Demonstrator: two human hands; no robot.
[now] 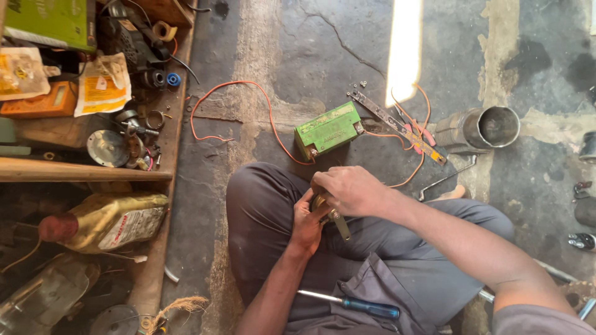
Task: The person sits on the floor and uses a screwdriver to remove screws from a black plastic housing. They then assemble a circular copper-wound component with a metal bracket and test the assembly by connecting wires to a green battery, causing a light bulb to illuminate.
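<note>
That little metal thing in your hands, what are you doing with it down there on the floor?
A person sits on the concrete floor with both hands together over the lap. The left hand cups a small brass-coloured metal part from below, and the right hand grips it from above. A blue-handled screwdriver lies on the lap. In front of the knees sits a green battery with orange wires, a flat metal bar and a metal pipe.
</note>
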